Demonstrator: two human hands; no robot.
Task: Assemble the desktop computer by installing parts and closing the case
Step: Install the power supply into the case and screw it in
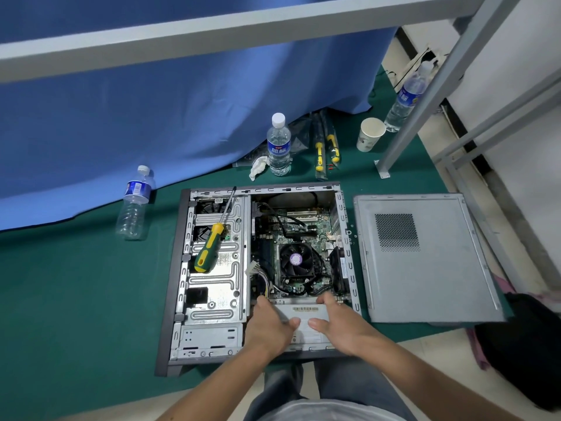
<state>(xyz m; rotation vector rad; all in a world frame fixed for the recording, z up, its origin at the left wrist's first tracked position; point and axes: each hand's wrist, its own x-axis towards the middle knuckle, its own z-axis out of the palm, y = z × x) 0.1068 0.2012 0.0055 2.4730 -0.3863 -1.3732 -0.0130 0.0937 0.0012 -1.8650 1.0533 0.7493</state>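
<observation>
holding: your left hand (267, 325) and right hand (340, 325) each curl round one side of the grey power supply (306, 322), thumbs lying on its labelled top face, fingers reaching over its far edge.
power supply: sits in the computer case (182, 268) at the 6 o'clock corner of the open bay, just below the motherboard (291, 235); you cannot tell whether it is fully seated.
case: lies on its side on the green mat (76, 284), open face up, directly ahead of you.
cpu fan (296, 259): black, near the middle of the motherboard, at 12 o'clock from your hands.
loose connector (252, 268): white plug on coloured wires, at 11 o'clock from your left hand.
screwdriver (209, 247): green and yellow handle, resting on the metal drive cage (218, 287), tip pointing to 1 o'clock.
side panel (425, 259): lies flat on the mat at 3 o'clock of the case, apart from it.
water bottles: one (279, 144) upright at 12 o'clock beyond the case, one (135, 202) at 10 o'clock, one (405, 98) at 2 o'clock.
paper cup (370, 133): just beside the 2 o'clock bottle.
packaged screwdrivers (326, 147): between the middle bottle and the cup.
</observation>
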